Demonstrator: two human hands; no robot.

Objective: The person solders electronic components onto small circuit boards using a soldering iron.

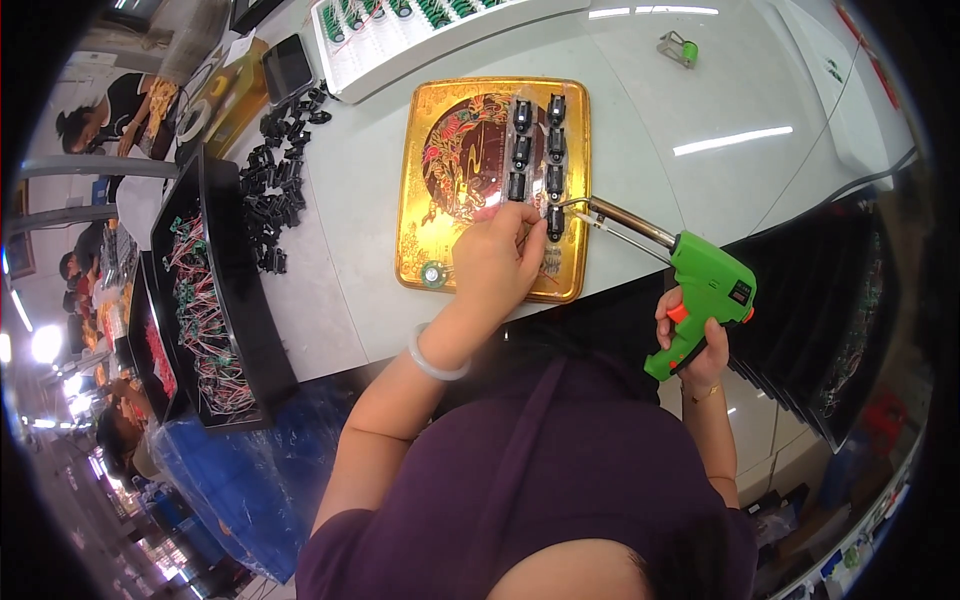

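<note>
Gripping green soldering gun (705,295), right hand (695,345) clenched; left hand (495,260) fingers pinch black part (554,222) on gold tray (420,170); hot tip risks burning fingertips.

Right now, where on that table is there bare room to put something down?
The white table is bare right of the gold tray, up to a small green clip. Left of the tray is crowded: loose black parts and a black tray of wired pieces.

Single head-worn fisheye view, looking steeply down, close over the white table (700,110), rim edges bending
</note>
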